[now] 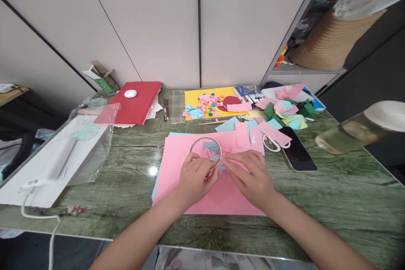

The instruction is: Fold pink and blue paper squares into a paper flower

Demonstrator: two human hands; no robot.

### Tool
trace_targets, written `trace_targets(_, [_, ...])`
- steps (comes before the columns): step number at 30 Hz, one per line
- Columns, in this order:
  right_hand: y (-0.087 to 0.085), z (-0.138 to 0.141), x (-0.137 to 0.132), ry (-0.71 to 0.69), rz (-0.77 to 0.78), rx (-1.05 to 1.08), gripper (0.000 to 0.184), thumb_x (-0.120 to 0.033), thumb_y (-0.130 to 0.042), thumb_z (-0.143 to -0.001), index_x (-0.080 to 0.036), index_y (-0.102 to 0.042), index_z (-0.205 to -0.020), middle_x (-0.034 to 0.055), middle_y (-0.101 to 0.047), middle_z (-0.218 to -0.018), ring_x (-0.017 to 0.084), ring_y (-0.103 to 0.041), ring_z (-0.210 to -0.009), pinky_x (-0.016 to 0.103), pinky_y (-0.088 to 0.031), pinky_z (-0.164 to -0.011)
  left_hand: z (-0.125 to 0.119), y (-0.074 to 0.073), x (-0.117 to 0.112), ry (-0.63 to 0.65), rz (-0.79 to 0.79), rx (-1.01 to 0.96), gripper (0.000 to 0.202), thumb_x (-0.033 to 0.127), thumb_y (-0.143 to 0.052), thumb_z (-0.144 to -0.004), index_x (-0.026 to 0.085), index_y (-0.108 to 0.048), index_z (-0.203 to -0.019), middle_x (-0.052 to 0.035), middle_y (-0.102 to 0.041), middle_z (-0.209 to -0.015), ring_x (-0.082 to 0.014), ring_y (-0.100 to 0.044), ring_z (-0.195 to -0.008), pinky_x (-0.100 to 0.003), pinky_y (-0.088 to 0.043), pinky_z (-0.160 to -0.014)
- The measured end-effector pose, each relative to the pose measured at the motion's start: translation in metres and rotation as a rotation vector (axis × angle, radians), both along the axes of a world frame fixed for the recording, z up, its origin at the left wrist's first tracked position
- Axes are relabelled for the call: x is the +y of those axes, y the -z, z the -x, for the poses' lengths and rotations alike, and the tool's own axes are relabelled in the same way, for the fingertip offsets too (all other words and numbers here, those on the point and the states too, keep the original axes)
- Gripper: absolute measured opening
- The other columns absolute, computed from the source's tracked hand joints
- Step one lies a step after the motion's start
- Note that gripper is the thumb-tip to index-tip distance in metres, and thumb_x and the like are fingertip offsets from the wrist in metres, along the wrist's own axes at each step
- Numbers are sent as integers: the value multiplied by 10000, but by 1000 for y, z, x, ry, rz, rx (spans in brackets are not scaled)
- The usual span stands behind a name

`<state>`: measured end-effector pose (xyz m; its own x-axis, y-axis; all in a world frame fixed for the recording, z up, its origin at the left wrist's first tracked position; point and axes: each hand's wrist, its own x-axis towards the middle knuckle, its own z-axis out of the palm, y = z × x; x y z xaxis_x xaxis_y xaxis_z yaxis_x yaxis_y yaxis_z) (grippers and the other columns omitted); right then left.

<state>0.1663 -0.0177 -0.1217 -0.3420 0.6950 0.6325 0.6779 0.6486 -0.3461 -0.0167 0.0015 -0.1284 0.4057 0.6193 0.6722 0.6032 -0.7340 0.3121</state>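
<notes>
A roll of clear tape (205, 138) stands tilted above the pink paper sheets (175, 147), gripped along its lower edge by my left hand (196, 176). The fingertips of my right hand (253, 176) are pinched together at the right side of the roll, touching its edge. Whether a loose strip of tape is between them is too small to see. Folded pink and blue paper pieces (210, 152) show through the ring and lie just behind it, partly hidden by my fingers. Cut pink paper strips (242, 135) lie beyond my right hand.
White-handled scissors (272, 145) lie beside a black phone (299, 152). Paper scraps (286, 112), a yellow sheet (191, 95) with small folded stars, and a red folder (137, 105) line the back. A bottle (351, 130) stands right; a glue gun (58, 164) lies left.
</notes>
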Motion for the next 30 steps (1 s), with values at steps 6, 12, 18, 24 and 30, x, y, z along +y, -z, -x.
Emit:
trace_targets(6, [-4,3,0,98,-42,-53,155,-164,-599,-781,-272,-628,-889,15,-673,-916,183,-560,-856,371,-335,-796,-1,-3,0,-41,-111,141,71,148,-527,-793,174,-554,-733,52,-532,-494,-98,-501,-474,-283,-371,-608])
trace_targets(12, [-9,5,0,71,21,-46,96,-152,-587,-762,-233,-583,-814,30,-638,-910,194,-526,-890,374,-340,-803,1,4,-3,-33,-264,278,92,150,-527,-806,172,-526,-717,44,-502,-510,-108,-483,-503,-297,-359,-603])
trace_targets(18, [-12,10,-3,48,28,-11,115,-106,-577,-716,-209,-538,-749,32,-600,-884,192,-513,-871,361,-360,-780,4,4,-3,11,-359,311,50,124,-585,-775,146,-547,-799,41,-529,-519,-101,-467,-502,-293,-371,-596])
trace_targets(24, [-4,9,1,161,169,154,85,-130,-591,-708,-208,-557,-711,52,-535,-913,216,-483,-883,384,-367,-769,1,-8,-15,156,-471,155,62,141,-616,-751,159,-561,-771,61,-513,-469,-87,-435,-445,-278,-370,-553])
trace_targets(30, [1,-8,20,180,452,532,52,-257,-539,-811,-225,-569,-784,36,-503,-955,194,-490,-964,338,-373,-817,15,-11,9,-7,-295,43,40,147,-559,-794,168,-570,-826,33,-561,-519,-125,-497,-506,-331,-395,-662])
